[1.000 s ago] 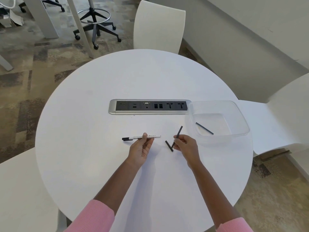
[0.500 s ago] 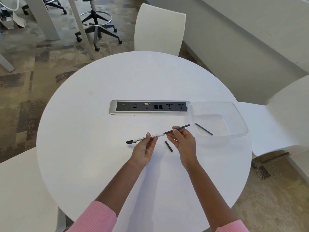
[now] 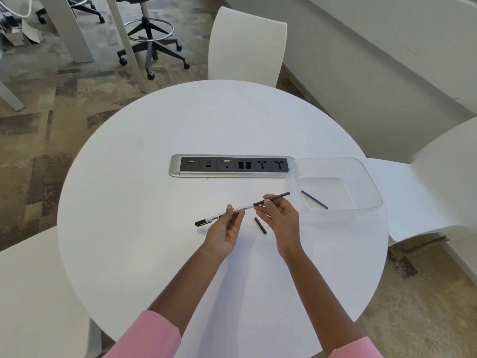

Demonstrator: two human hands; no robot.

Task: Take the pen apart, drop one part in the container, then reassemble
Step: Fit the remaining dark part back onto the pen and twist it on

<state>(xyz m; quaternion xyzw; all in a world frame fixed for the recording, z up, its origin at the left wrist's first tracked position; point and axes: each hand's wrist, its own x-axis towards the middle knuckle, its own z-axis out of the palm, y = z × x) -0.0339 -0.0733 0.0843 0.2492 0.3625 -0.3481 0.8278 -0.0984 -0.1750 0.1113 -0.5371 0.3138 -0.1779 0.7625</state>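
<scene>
My left hand (image 3: pixel 228 228) holds the white pen barrel (image 3: pixel 219 216) with its black cap pointing left, just above the table. My right hand (image 3: pixel 280 215) pinches a thin black rod (image 3: pixel 273 198), whose left end meets the open right end of the barrel. A short black end piece (image 3: pixel 260 225) lies on the table between my hands. A clear plastic container (image 3: pixel 361 174) sits at the right of the table. Another thin black rod (image 3: pixel 314 200) rests inside it.
The round white table (image 3: pixel 154 151) carries a silver power and data socket strip (image 3: pixel 229 166) in its middle, touching the container's left side. White chairs stand at the far side (image 3: pixel 247 45), right (image 3: pixel 438 182) and near left. An office chair base (image 3: pixel 149 40) stands on the carpet beyond.
My right hand lifted the black rod off the table beside the short piece and swung it level, bringing its end to the barrel's open end. My left hand tilted the barrel slightly.
</scene>
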